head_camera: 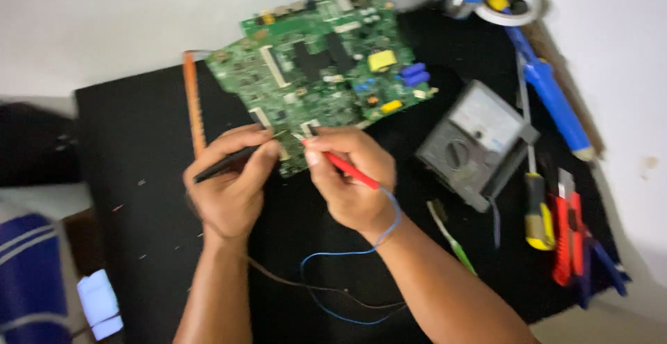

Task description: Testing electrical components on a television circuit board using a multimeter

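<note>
Green circuit board [323, 66] with yellow and blue parts, black mat [139, 177], red probe [347, 170] — black probe [226, 163], grey meter [476, 142], blue-handled tool [552, 97].

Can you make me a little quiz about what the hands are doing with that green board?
1. True or false: the left hand holds the red probe.
2. Which hand holds the red probe?
3. The grey meter lies: A) on the green circuit board, B) beside it on the black mat, C) in a hand.

Key
1. False; it holds the black probe.
2. The right hand.
3. B.
</note>
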